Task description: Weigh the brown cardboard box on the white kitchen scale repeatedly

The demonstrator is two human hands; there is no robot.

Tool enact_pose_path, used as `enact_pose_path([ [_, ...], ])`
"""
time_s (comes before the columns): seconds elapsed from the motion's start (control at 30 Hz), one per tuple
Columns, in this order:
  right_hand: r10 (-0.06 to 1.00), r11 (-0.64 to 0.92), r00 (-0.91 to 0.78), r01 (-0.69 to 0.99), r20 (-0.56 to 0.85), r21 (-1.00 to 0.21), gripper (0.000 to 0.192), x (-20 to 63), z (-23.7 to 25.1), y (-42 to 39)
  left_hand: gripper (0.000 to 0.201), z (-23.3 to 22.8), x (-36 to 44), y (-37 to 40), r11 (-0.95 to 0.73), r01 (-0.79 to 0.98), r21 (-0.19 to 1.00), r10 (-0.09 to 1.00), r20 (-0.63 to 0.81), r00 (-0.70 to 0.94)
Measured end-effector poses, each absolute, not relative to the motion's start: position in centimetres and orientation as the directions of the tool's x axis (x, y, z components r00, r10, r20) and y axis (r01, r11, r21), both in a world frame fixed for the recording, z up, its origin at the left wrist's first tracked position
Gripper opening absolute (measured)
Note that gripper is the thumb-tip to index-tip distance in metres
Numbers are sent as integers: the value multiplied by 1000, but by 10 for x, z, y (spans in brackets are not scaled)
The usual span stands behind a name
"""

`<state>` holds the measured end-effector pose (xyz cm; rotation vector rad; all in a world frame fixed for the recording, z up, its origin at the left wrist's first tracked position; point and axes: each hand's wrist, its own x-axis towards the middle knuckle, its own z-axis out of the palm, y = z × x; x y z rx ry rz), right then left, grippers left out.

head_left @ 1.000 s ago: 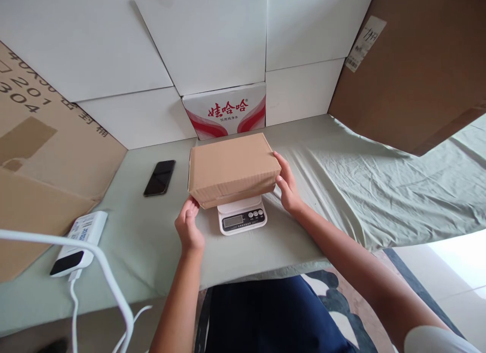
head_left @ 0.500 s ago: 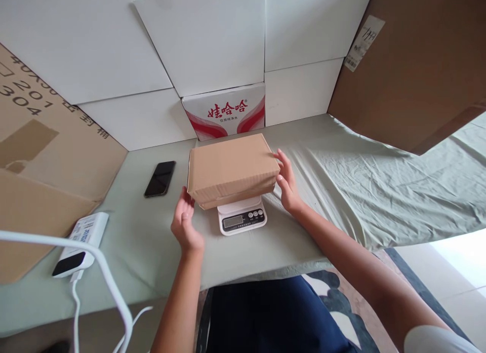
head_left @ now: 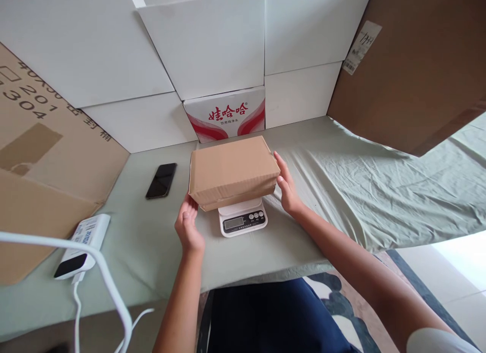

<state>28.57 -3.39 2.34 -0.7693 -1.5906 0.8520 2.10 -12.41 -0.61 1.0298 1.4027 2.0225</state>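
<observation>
A closed brown cardboard box (head_left: 233, 168) sits over a white digital kitchen scale (head_left: 243, 224), hiding most of its platform. The scale's display and buttons show in front; no reading can be made out. My left hand (head_left: 188, 224) is at the box's lower left corner, its fingers against the side and partly hidden by it. On the opposite side, my right hand (head_left: 286, 186) has its fingers along the right end, thumb near the front corner. Between them the two hands grip the box.
A black phone (head_left: 161, 181) lies left of the box. Farther left are a white power strip (head_left: 83, 244) and a white cable (head_left: 110, 279). White boxes (head_left: 212, 49) form a wall behind, with large brown cartons (head_left: 410, 69) at the sides. Green cloth (head_left: 304, 246) covers the table.
My left hand has come in slightly to the right, closer under the box's corner. My right fingers lie flatter on its end. The box has hardly moved; the whole view has shifted slightly.
</observation>
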Motion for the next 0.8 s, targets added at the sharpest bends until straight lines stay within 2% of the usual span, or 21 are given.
enact_pose_path([
  [0.27, 849, 514, -185, 69, 495, -855, 73, 284, 26, -42, 71, -12, 22, -125, -284, 86, 955, 774, 282, -567],
  [0.43, 799, 598, -161, 112, 579, -794, 74, 281, 44, -30, 66, 13, 21, -114, -363, 107, 926, 774, 364, -518],
  [0.57, 728, 683, -177, 106, 662, -723, 96, 271, 65, 11, 63, 47, 16, -77, -464, 88, 881, 746, 442, -498],
  [0.67, 715, 697, -148, 75, 683, -713, 101, 261, 59, 44, 68, 49, 14, -41, -453, 20, 891, 778, 406, -479],
  [0.8, 775, 628, -143, 71, 616, -775, 104, 253, 29, 65, 73, 22, 11, -14, -384, -52, 922, 835, 323, -446],
])
